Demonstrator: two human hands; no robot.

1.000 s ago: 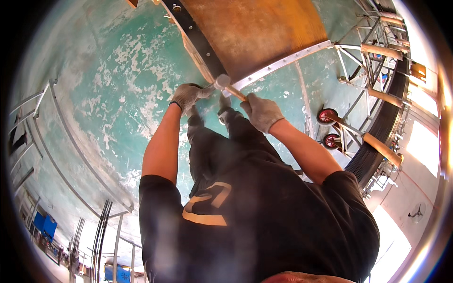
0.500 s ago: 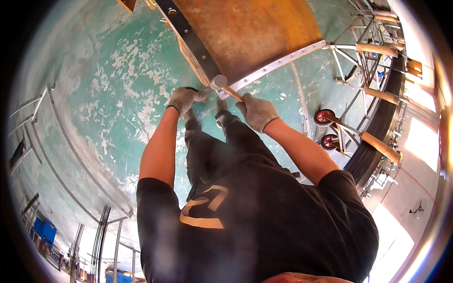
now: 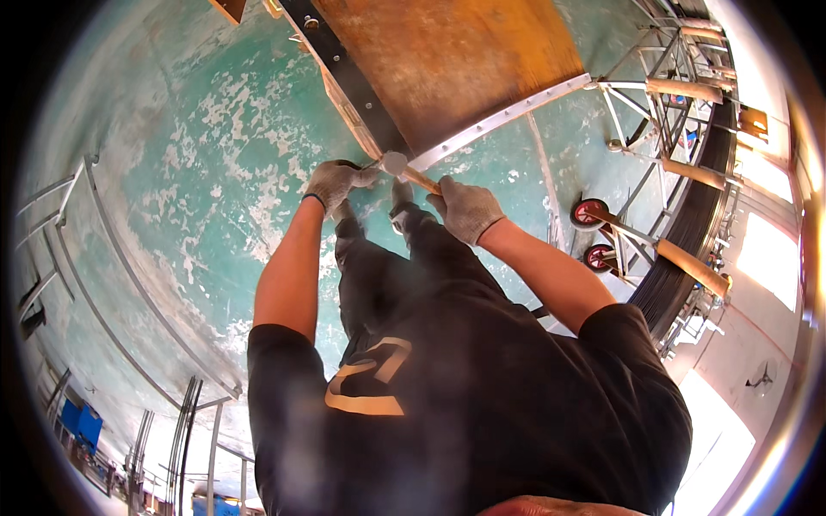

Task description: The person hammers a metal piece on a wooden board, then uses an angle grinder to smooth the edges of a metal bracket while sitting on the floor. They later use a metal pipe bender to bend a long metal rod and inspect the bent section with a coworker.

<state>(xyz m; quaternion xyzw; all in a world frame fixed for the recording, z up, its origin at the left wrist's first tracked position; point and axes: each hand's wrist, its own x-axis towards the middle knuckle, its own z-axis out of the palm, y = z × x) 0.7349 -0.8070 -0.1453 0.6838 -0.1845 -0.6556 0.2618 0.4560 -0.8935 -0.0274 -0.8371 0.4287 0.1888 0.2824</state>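
A hammer (image 3: 422, 180) with a wooden handle and a round pale head is gripped by my right hand (image 3: 471, 210), in a grey knit glove. Its head sits at the near corner of a rusty brown metal-topped table (image 3: 456, 64), just beyond my left hand's fingertips. My left hand (image 3: 334, 182), gloved too, is closed with its fingers pointing toward that corner; what it pinches is hidden or too small to name. A dark strip with holes (image 3: 348, 73) runs along the table's left edge, and a light metal strip with studs (image 3: 508, 115) along its near edge.
Metal racks with brown padded bars (image 3: 693, 173) and a bundle of long dark rods (image 3: 688, 245) stand at the right, beside red-rimmed wheels (image 3: 588, 214). Metal rails (image 3: 142, 292) lie at the left. My feet stand on worn green floor (image 3: 232, 172) below the table corner.
The hammer head has shifted slightly down and left, closer to my left fingertips. My right hand has moved a little left with it; my left hand stays almost in place.
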